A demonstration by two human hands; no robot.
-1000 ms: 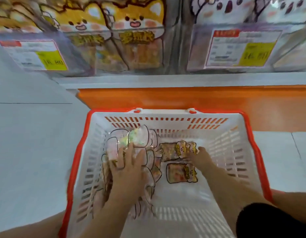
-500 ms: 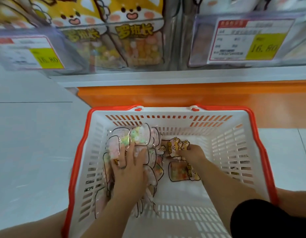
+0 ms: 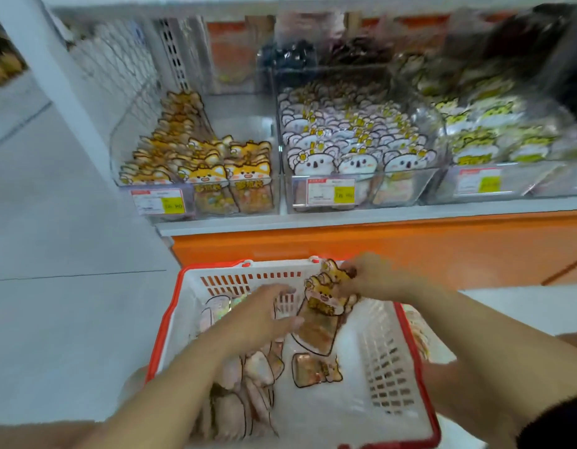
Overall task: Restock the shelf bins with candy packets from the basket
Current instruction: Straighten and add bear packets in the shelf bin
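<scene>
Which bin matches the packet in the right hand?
The left bin: its orange fox packets match the packet the right hand pinches. The middle bin has white koala packets, the right bin blurred yellow ones.

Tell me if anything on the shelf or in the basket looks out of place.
Nothing looks spilled or torn. The fox-packet bin is part empty, bare floor showing behind its right rows, while the koala bin is packed. Packets in the basket lie in a loose heap.
</scene>
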